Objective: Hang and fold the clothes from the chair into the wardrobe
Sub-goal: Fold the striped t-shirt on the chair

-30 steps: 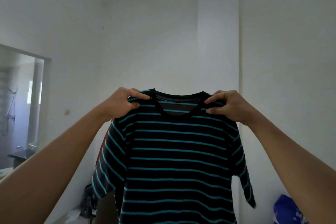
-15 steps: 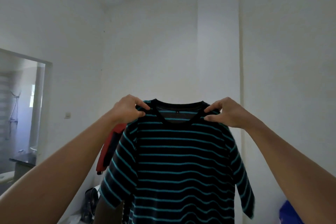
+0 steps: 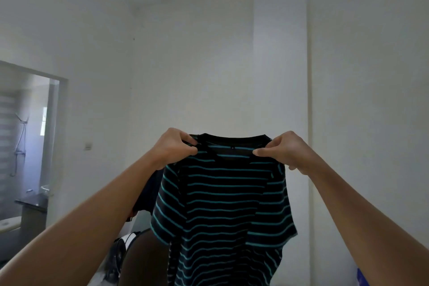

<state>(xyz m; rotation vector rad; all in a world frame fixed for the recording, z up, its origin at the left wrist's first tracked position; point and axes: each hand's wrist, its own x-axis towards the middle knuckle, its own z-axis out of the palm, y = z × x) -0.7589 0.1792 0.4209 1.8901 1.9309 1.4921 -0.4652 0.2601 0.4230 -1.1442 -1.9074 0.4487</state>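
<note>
The hem of the striped T-shirt (image 3: 222, 204) runs off the bottom edge of the view, so its full length cannot be seen, and the shirt hides whatever stands directly behind it. It is black with thin teal stripes and hangs in the air in front of the person, at the middle of the view, with its black neckband (image 3: 234, 140) uppermost. A small tag shows inside the neck, too small to read.

The left hand (image 3: 175, 147) pinches one shoulder of the shirt just beside the neckband, fingers curled over the cloth and thumb pressed against them. The right hand (image 3: 284, 150) holds the other shoulder the same way, thumb and forefinger closed on the fabric. Both forearms reach up from the bottom corners. The left forearm covers part of a dark garment (image 3: 148, 195) hanging behind it; what that garment hangs on cannot be made out.

Lower down, a brown rounded shape (image 3: 146, 258) is half hidden by the shirt's sleeve; whether it is a chair back cannot be told. Just beside it sits a dark, fan-like object (image 3: 116, 255), too blurred to name with certainty. A blue object (image 3: 362, 277) is cut off at the bottom right edge.

At the left, an open doorway (image 3: 30, 134) shows a bathroom with a shower hose (image 3: 19, 141) and a dark counter (image 3: 32, 201). A light switch (image 3: 88, 145) sits on the white wall near the doorway.
</note>
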